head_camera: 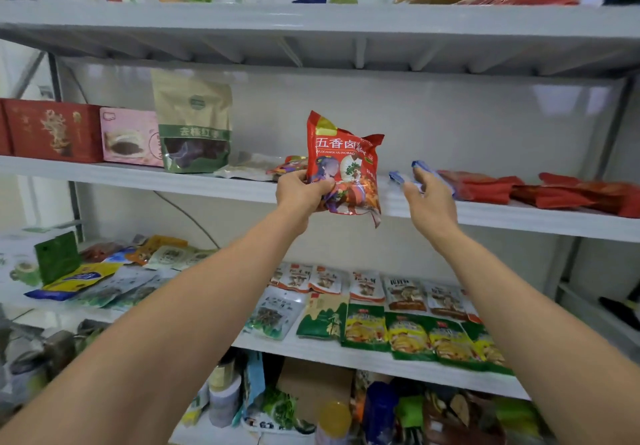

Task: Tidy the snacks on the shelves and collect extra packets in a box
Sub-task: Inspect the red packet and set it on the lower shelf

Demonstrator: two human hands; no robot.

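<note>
Red packet [343,164] gripped by left hand [301,190], ctr; grip of right hand [431,202] on blue packets [398,178] unclear; lower-left pile [104,278] judged untidied.

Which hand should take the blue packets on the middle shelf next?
Likely right. The right hand is at the blue packets and carries nothing else, while the left hand is busy gripping the red packet.

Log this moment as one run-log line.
left hand: grips red snack packet, upright before middle shelf | right hand: at blue packets on that shelf, grip unclear
</note>
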